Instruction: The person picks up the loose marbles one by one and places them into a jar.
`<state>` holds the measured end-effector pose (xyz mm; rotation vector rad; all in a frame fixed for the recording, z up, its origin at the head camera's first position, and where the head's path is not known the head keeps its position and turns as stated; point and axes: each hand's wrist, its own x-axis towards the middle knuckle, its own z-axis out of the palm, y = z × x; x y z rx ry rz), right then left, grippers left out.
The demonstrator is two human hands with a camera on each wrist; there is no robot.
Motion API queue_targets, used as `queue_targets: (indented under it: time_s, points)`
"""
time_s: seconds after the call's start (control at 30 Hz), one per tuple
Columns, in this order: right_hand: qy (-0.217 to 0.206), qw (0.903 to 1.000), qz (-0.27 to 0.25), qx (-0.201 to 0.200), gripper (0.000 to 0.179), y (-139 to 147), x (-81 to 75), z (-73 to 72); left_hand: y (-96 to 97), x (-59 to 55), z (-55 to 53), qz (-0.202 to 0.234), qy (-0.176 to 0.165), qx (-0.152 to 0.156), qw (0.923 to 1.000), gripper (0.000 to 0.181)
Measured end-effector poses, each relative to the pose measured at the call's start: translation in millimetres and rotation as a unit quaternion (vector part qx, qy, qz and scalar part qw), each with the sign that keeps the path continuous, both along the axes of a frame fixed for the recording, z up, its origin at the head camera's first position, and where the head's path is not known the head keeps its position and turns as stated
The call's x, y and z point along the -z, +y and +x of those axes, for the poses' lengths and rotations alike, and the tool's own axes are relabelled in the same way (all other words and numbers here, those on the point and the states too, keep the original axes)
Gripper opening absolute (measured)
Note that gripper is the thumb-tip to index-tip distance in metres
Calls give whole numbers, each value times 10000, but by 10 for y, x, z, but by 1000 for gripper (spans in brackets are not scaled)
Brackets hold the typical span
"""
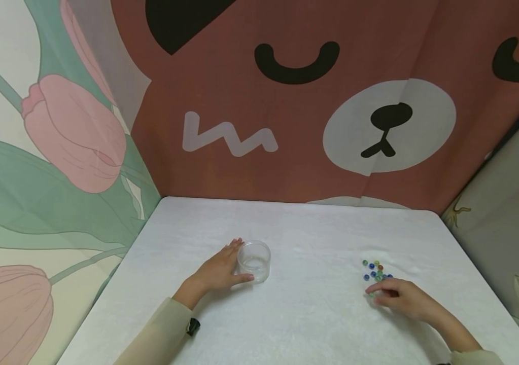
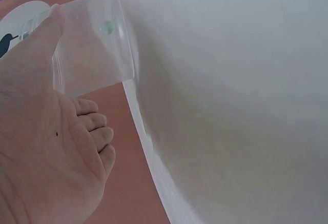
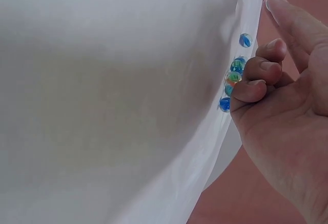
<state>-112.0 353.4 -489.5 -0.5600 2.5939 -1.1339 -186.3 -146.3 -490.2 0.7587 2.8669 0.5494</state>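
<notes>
On the left side of the table, my left hand holds a clear round jar, thumb along its near side and fingers behind it. In the left wrist view the thumb lies over the jar's wall, and a small green spot shows through the plastic near its base. My right hand pinches a pale green marble between thumb and index fingertips. Its other fingers are curled in the right wrist view. Just beyond that hand lies a loose cluster of glass marbles, blue, green, yellow and amber, partly hidden by the fingers.
A white cloth covers the table, with a wide stretch of it between the jar and the marbles. Behind stands a brown curtain with a bear face. Flowered cloth hangs on the left, and another patterned cloth on the right.
</notes>
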Motion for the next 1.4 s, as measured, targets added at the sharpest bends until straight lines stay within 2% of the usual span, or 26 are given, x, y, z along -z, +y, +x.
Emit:
queue_targets:
  time_s: [0.23, 0.43, 0.7, 1.17, 1.4]
  points:
    - [17, 9999, 71, 140, 23, -47, 4, -15, -1, 15, -5, 34, 47, -9, 10000, 105]
    - [-182, 9993, 121, 298, 27, -116, -16, -41, -10, 39, -14, 15, 74, 3, 10000, 106]
    - [-303, 9991, -239, 162, 29, -211, -35, -53, -8, 27, 6, 77, -5, -42, 10000, 105]
    - [-848, 9909, -906, 517, 37, -434, -79, -94, -7, 8, 10, 67, -14, -58, 10000, 105]
    - [-843, 9893, -1010, 636, 38, -556, -108, -104, -5, 17, 3, 62, 2, -45, 10000, 105]
